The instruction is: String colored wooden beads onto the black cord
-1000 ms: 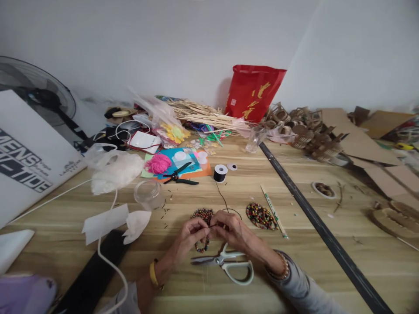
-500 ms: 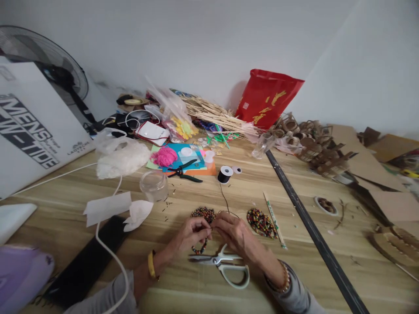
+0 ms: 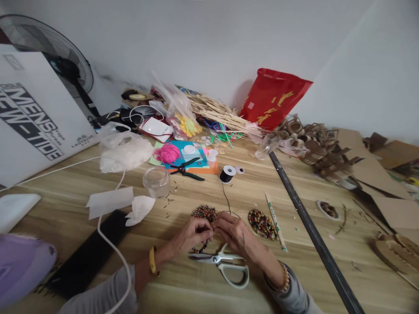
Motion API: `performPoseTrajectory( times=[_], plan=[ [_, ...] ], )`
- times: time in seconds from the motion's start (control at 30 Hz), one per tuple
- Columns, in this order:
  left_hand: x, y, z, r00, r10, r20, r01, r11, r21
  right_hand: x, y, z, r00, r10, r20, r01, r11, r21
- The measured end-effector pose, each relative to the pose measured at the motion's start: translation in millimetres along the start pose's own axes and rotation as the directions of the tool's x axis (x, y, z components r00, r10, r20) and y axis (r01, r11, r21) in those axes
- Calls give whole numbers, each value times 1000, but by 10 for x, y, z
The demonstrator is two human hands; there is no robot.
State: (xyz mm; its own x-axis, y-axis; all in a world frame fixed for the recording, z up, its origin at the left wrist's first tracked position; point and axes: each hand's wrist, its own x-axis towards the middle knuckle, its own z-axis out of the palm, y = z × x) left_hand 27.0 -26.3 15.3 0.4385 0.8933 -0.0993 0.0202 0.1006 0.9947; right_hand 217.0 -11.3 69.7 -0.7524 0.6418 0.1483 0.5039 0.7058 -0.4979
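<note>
My left hand [image 3: 194, 235] and my right hand [image 3: 234, 229] meet fingertip to fingertip over the table, both closed in a pinch. Between them is black cord [image 3: 225, 194], which runs up to a spool [image 3: 227, 174] with white ends. A string of multicoloured beads [image 3: 204, 212] lies heaped behind my left fingers, and a loop of it hangs down below them. My fingers hide where cord and beads meet. Just under my hands lie scissors [image 3: 219, 259] with pale handles, blades slightly apart. To the right of my right hand rests a second beaded heap [image 3: 262, 224].
Pliers with dark handles [image 3: 188, 170], pink yarn [image 3: 167, 153] and a clear jar [image 3: 156, 182] stand behind my hands. A black strip [image 3: 307, 218] crosses the table on the right. A white cable [image 3: 114, 248] passes over my left sleeve. A green-patterned stick [image 3: 276, 222] lies beside the right-hand beads.
The whole view has shifted slightly, so background things sit a little further right. My hands keep the same pinch, with only slight finger movement.
</note>
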Motion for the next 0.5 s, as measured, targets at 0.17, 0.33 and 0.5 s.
performPoseTrajectory(
  times=[0.17, 0.33, 0.5],
  plan=[
    [-14, 36, 6, 1000, -23, 7, 23, 1000, -10, -5, 41, 28, 1000, 4, -14, -3, 998, 69],
    [-16, 69, 6, 999, -28, 19, 28, 998, -51, 6, 47, 46, 994, 29, -104, -15, 991, 133],
    [9, 51, -11, 1000, -24, -16, 23, 996, -81, 8, -3, -6, 970, 125, -210, -92, 983, 158]
  ],
)
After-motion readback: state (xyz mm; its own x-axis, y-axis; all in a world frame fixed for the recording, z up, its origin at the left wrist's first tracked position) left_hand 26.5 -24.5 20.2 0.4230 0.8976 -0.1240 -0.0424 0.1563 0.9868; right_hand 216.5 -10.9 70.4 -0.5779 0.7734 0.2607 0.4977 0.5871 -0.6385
